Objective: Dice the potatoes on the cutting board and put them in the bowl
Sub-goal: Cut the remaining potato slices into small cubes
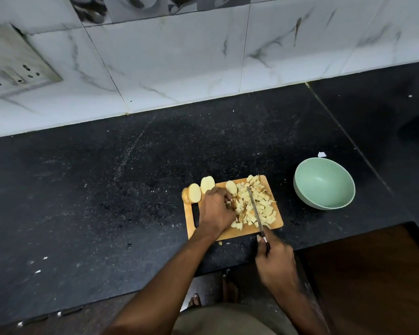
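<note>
Two hands are at work, and the nearer one, the right hand (pixel 275 256), is wrapped round the handle of the knife (pixel 255 207) just off the board's near edge, blade running away across the pile. To dice well from here, the tip should stay low and the blade come straight down, not sawing sideways, since loose dice (pixel 259 204) lie on both sides of it and scatter easily; one bit (pixel 220 243) already sits on the counter (pixel 107 189) just off the near edge. The left hand (pixel 215 209) rests over the middle of the board (pixel 228 234), fingers curled down onto a piece at the pile's left side; what exactly they pinch is hidden, so fingertips should stay tucked back from the blade. Toward the far left corner wait uncut halves (pixel 194 193), two overhanging the edge, a third (pixel 231 186) touching the pile. Clearing dice first would make room. Off the board's right side stands the bowl (pixel 324 183), with no potato in it yet
</note>
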